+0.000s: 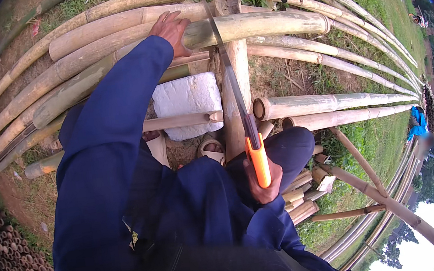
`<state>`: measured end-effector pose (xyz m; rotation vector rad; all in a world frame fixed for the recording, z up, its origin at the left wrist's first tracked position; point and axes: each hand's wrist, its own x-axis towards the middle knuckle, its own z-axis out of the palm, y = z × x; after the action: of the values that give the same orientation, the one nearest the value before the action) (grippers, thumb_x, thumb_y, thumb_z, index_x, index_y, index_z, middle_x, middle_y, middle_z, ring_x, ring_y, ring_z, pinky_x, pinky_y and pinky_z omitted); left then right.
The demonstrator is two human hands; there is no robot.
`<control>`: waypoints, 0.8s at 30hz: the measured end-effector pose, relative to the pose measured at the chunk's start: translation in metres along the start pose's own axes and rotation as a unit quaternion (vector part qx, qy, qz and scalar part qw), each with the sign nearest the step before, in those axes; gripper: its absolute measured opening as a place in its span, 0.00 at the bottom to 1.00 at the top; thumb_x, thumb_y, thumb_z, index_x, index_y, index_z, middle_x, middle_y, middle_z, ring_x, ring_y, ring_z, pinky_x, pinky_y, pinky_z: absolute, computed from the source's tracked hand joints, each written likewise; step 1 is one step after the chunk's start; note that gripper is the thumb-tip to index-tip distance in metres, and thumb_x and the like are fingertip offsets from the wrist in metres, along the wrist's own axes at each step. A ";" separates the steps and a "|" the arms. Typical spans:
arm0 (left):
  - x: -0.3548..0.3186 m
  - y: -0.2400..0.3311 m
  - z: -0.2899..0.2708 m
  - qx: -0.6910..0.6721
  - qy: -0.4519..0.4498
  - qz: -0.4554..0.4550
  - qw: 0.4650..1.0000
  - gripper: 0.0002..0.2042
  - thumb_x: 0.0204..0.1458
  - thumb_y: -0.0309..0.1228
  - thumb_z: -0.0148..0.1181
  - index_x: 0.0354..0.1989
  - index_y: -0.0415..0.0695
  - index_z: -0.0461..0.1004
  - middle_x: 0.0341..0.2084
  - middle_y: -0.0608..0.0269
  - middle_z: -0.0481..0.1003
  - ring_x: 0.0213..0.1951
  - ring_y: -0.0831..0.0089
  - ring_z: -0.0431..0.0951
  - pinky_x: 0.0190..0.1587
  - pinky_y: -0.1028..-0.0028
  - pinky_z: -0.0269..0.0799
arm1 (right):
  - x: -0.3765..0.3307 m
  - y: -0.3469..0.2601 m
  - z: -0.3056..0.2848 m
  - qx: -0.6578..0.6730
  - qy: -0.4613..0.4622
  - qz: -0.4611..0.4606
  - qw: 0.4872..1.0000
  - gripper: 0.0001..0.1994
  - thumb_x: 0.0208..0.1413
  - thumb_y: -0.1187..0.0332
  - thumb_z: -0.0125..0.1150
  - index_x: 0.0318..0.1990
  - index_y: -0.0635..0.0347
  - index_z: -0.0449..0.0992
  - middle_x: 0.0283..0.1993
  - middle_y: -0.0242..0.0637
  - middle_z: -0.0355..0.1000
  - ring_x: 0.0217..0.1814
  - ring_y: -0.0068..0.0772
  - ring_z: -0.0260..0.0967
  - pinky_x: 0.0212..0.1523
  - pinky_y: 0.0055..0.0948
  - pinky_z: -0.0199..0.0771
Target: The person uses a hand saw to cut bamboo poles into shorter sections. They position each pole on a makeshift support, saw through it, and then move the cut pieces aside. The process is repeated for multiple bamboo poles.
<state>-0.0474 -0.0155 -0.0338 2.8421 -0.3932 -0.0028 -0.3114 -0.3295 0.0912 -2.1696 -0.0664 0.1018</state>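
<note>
A thick greenish-tan bamboo pole [274,24] lies from left to right across an upright-running support log [241,67]. My left hand [172,31] grips this pole left of the log, its fingers over the far side and its thumb on the near side. In my right hand [267,181], the fingers are wrapped round the orange handle of a hand saw [231,71]. The long narrow blade points away from me and crosses the pole just right of my left hand. Whether its teeth have cut into the bamboo, I cannot tell.
Several more bamboo poles [94,58] lie to the left and others [327,103] to the right. A whitish block [189,103] sits by my feet, with a short bamboo piece [182,120] across it. Bamboo offcuts [301,201] lie beside my knee. A person in blue [417,121] is far right.
</note>
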 end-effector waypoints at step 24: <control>0.023 -0.015 -0.006 -0.045 -0.069 -0.016 0.996 0.46 0.30 0.52 0.77 0.60 0.36 0.75 0.68 0.43 0.66 0.70 0.49 0.64 0.75 0.60 0.53 | 0.104 0.005 0.037 0.061 -0.032 0.028 0.997 0.08 0.61 0.73 0.66 0.44 0.70 0.79 0.29 0.33 0.75 0.30 0.21 0.67 0.34 0.27 0.72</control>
<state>-0.0207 -0.0060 -0.0317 2.7667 -0.3660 -0.2192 -0.2115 -0.2927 0.0617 -2.0460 -0.0346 0.2033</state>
